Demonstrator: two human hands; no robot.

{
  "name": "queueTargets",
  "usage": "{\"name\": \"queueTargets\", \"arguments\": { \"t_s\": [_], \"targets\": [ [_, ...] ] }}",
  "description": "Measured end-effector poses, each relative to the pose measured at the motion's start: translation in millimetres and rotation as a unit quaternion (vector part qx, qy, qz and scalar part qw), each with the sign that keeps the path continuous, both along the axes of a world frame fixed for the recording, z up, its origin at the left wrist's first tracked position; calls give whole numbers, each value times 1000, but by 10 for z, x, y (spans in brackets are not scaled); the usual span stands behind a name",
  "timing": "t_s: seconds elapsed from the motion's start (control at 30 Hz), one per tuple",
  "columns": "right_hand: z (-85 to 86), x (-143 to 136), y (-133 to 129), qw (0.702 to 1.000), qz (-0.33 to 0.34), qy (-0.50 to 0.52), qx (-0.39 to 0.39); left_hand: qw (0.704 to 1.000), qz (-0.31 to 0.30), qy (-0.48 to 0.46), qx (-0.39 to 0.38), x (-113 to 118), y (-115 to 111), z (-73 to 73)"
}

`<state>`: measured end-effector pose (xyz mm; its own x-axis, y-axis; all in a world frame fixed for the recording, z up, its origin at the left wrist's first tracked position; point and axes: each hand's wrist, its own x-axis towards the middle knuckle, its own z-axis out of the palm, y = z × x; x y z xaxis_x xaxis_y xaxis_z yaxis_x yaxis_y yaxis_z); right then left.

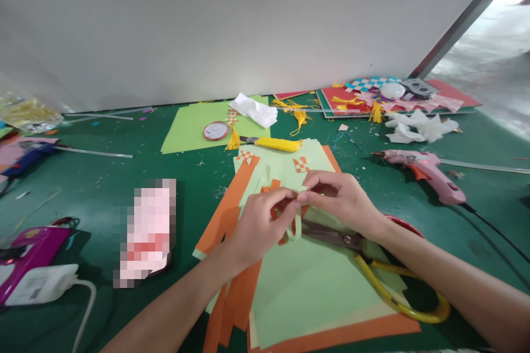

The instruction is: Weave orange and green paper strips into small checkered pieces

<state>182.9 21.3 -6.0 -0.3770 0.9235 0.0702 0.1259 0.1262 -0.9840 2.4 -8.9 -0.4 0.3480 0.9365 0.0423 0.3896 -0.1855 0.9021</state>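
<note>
Both hands meet above a stack of light green paper [314, 287]. My left hand [265, 220] is closed on thin paper strips [295, 226], pale green and orange, which curl down below its fingers. From the right, my right hand [335, 196] pinches the same strips, its fingertips touching those of my left hand. Scissors [430, 314] with yellow handles lie on the paper under my right wrist. Long orange strips [244, 298] lie beneath my left forearm. Two small checkered woven pieces [301, 164] rest on the paper beyond my hands.
A yellow cutter [277, 144], round tin [216, 130] and crumpled tissue [254, 110] lie behind. The pink glue gun [430, 171] is at right; a blurred-out phone [147, 231] and white charger [43, 284] are left. Red folders [447, 94] sit at back right.
</note>
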Motion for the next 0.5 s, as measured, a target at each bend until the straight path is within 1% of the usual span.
{"name": "queueTargets", "arguments": {
  "t_s": [0.1,0.23,0.37,0.43,0.5],
  "targets": [
    [19,11,-2,999,16,31,-20,993,-16,-66,-99,-16,29,33],
    [52,22,-9,993,52,93,-53,974,-14,-137,-178,-38,52,51],
    [80,15,-29,987,71,128,-64,935,-60,-226,-267,-44,52,20],
    [92,5,-38,986,75,135,-55,922,-69,-246,-292,-47,53,1],
    [100,-8,-43,986,78,142,-46,915,-67,-253,-306,-50,57,-10]
  ]
}}
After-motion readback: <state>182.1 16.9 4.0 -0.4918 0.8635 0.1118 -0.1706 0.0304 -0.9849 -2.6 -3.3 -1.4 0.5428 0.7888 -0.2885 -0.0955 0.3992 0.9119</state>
